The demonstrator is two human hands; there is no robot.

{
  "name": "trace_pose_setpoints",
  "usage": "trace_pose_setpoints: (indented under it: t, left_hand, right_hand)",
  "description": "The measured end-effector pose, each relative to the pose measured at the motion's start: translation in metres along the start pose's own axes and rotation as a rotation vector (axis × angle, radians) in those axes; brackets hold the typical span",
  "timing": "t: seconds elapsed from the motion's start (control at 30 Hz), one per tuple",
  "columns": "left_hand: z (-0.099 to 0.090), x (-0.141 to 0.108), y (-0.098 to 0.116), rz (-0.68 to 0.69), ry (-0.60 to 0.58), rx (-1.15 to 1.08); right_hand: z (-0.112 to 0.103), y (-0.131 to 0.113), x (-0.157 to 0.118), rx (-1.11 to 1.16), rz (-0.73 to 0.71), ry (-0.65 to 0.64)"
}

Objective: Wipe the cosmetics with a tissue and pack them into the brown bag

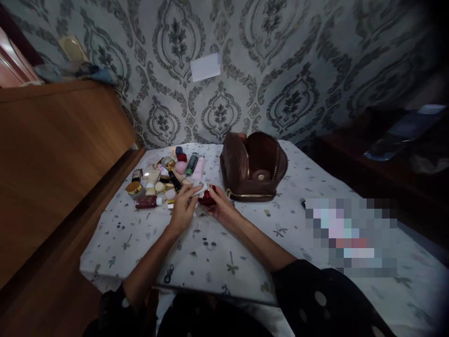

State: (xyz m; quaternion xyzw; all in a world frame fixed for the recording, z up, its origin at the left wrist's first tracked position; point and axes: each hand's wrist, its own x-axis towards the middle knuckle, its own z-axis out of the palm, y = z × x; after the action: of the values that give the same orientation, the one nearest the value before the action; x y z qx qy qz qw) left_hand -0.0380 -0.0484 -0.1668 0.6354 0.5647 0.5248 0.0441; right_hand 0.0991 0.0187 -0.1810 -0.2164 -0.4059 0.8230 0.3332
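Observation:
In front of the brown bag, both hands meet over the table. My right hand (226, 208) is closed around a small dark red glossy container (206, 198), whose exact kind I cannot make out. Pinched in the fingers of my left hand (183, 206) is a white wipe (201, 188), resting against the container's upper side. Left of the hands lies a cluster of cosmetics: a jar with a gold lid (134, 188), a dark red bottle with a white cap (146, 201), a pink tube (199, 167) and a green bottle (192, 164).
A brown cosmetic bag (235, 164) stands unzipped behind my right hand. The table has a white patterned cloth (228, 257). At right lies a blurred-out rectangular item (351, 238). A wooden cabinet (56, 159) borders the left side, and a patterned wall (224, 107) stands behind.

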Motion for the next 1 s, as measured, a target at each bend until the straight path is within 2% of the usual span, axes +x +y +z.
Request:
trace_pose_setpoints:
  t: [0.2,0.3,0.47,0.57,0.8,0.87,1.0]
  left_hand:
    - [0.006,-0.01,0.0,0.066,-0.038,0.085]
    - [0.007,-0.011,0.004,0.087,-0.037,0.089]
    - [0.007,-0.009,0.008,0.006,0.04,0.067]
    - [0.005,-0.01,0.008,0.001,0.064,0.077]
    - [-0.003,-0.013,0.013,0.184,-0.036,0.059]
    - [-0.004,-0.013,0.011,0.16,-0.022,0.032]
    - [-0.003,-0.012,0.004,0.008,0.024,-0.017]
  right_hand:
    - [-0.01,0.007,-0.002,0.134,0.033,-0.024]
    - [-0.015,0.007,-0.004,0.125,0.001,-0.031]
    - [-0.016,0.009,-0.006,0.055,-0.045,-0.038]
    - [-0.014,0.008,-0.008,0.063,-0.045,-0.021]
    - [-0.018,0.005,-0.004,0.201,0.0,0.035]
    - [-0.022,0.005,-0.002,0.225,0.038,0.019]
    - [-0.024,0.004,-0.004,0.252,0.128,-0.048]
